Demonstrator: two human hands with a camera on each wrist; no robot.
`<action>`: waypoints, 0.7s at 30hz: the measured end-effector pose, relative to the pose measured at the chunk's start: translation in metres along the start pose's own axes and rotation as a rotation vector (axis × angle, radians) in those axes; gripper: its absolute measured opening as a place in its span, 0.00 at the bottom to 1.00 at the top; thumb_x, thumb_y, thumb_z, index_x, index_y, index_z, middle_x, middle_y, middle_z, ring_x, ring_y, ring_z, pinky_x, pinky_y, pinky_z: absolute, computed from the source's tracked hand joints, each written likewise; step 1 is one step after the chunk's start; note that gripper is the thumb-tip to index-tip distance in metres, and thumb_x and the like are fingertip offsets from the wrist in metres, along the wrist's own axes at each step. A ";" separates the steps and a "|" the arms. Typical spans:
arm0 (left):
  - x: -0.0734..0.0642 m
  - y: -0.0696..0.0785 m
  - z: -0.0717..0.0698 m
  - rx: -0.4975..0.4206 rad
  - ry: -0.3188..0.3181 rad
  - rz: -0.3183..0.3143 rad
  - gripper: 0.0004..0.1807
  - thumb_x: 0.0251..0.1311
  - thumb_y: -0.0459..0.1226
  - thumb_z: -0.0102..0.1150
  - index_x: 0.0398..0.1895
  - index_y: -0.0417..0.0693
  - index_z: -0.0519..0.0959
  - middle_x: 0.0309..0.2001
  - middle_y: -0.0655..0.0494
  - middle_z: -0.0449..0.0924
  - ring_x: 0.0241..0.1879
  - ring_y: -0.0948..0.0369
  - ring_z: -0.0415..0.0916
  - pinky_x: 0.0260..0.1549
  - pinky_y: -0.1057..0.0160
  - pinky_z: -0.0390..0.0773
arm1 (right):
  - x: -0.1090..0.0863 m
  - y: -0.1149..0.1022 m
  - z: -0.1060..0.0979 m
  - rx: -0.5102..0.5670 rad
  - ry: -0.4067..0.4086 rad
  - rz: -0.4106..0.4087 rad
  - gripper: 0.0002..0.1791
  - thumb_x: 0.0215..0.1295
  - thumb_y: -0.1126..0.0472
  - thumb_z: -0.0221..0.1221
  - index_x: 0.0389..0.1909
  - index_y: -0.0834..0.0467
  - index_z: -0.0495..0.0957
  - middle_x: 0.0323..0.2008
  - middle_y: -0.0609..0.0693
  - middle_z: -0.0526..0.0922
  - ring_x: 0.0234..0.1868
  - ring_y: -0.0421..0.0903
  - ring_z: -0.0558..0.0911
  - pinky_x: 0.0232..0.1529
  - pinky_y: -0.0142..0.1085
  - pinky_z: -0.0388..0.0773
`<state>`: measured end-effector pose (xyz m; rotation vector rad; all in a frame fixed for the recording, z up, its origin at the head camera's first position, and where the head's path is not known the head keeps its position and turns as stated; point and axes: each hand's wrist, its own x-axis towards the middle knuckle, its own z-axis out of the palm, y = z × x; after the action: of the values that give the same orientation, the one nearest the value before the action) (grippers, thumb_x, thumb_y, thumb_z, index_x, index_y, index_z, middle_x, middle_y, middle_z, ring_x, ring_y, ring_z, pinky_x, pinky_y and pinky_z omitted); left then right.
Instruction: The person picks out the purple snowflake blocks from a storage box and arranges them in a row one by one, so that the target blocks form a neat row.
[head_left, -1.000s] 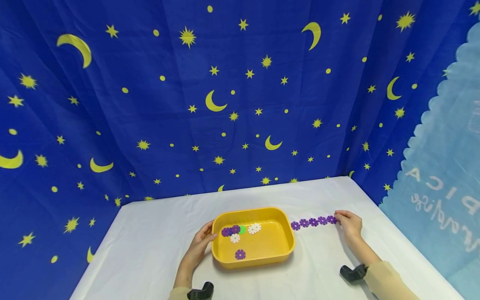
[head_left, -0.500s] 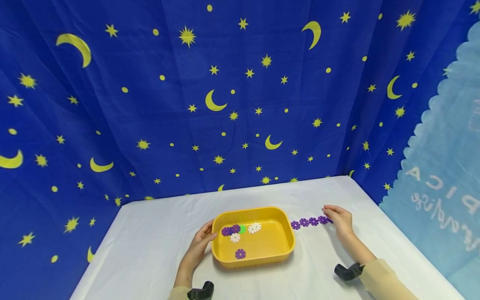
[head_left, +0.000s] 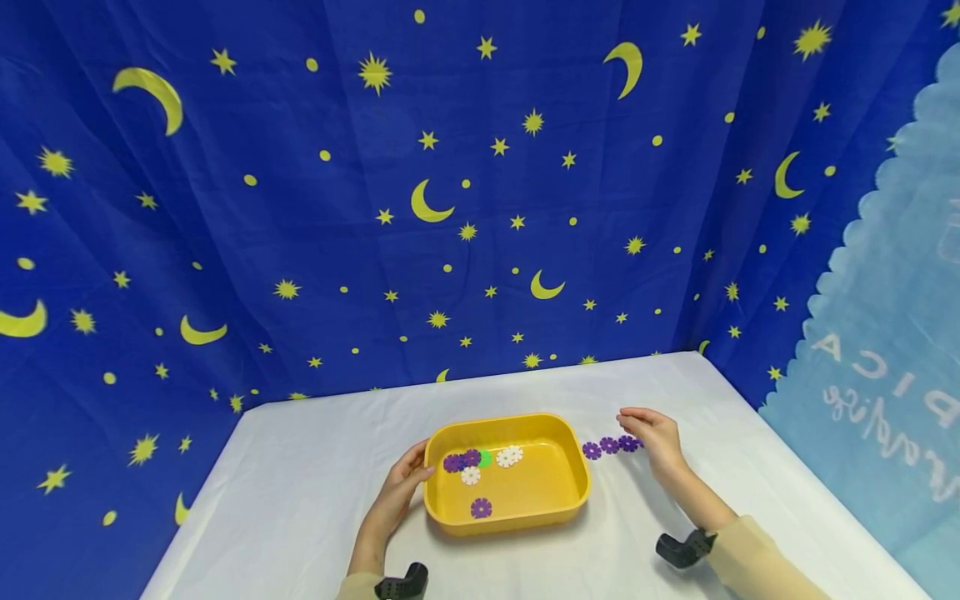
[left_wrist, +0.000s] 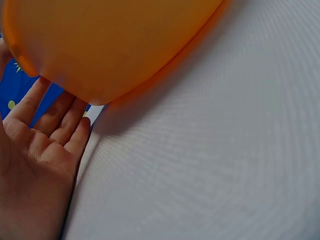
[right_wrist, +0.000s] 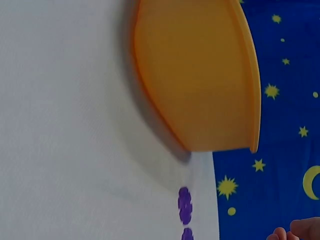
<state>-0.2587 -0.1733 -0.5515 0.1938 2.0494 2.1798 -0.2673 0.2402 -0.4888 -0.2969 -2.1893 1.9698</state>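
My left hand (head_left: pixel 396 492) holds the left end of a yellow plastic tub (head_left: pixel 525 523), thumb at the rim and fingers along the outer wall. In the left wrist view the fingers (left_wrist: pixel 75 137) touch the tub's side. Inside the tub lie purple snowflake discs (head_left: pixel 481 508), white snowflake discs (head_left: pixel 509 456) and a green one (head_left: pixel 486 458). On the table to its right runs a row of purple snowflake discs (head_left: pixel 610 445). My right hand (head_left: pixel 656 442) hovers over this row, hiding its right part, and no disc shows at its fingertips.
A white cloth covers the table (head_left: pixel 337 442). Blue curtains (head_left: pixel 337 250) with yellow moons and stars stand behind and at the sides. A light blue printed cloth (head_left: pixel 892 333) hangs at the right. Black wrist devices (head_left: pixel 686 550) sit on both forearms.
My right hand has come away from the disc at the row's right end and moved left above the row. The left hand and tub have stayed in place.
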 end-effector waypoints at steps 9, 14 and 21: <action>0.000 0.000 -0.001 0.002 -0.003 -0.004 0.30 0.62 0.34 0.52 0.68 0.38 0.61 0.68 0.41 0.64 0.64 0.59 0.66 0.60 0.73 0.68 | -0.005 -0.005 0.026 0.023 -0.062 -0.006 0.18 0.63 0.63 0.59 0.49 0.73 0.76 0.28 0.34 0.83 0.35 0.31 0.82 0.45 0.28 0.81; 0.001 0.000 -0.001 -0.001 -0.017 0.000 0.30 0.63 0.34 0.52 0.69 0.38 0.61 0.69 0.40 0.63 0.62 0.63 0.67 0.58 0.75 0.68 | -0.008 -0.009 0.039 0.058 -0.089 0.007 0.15 0.62 0.65 0.60 0.46 0.70 0.78 0.29 0.36 0.84 0.35 0.33 0.82 0.44 0.28 0.81; 0.001 0.000 -0.001 0.001 -0.020 0.002 0.30 0.63 0.34 0.52 0.69 0.37 0.60 0.69 0.40 0.62 0.60 0.66 0.68 0.55 0.78 0.69 | -0.017 -0.017 0.055 0.110 -0.141 0.023 0.18 0.61 0.66 0.60 0.49 0.74 0.75 0.30 0.39 0.85 0.35 0.33 0.82 0.43 0.25 0.80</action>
<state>-0.2595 -0.1744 -0.5514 0.2172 2.0411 2.1693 -0.2657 0.1807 -0.4779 -0.1727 -2.1580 2.1758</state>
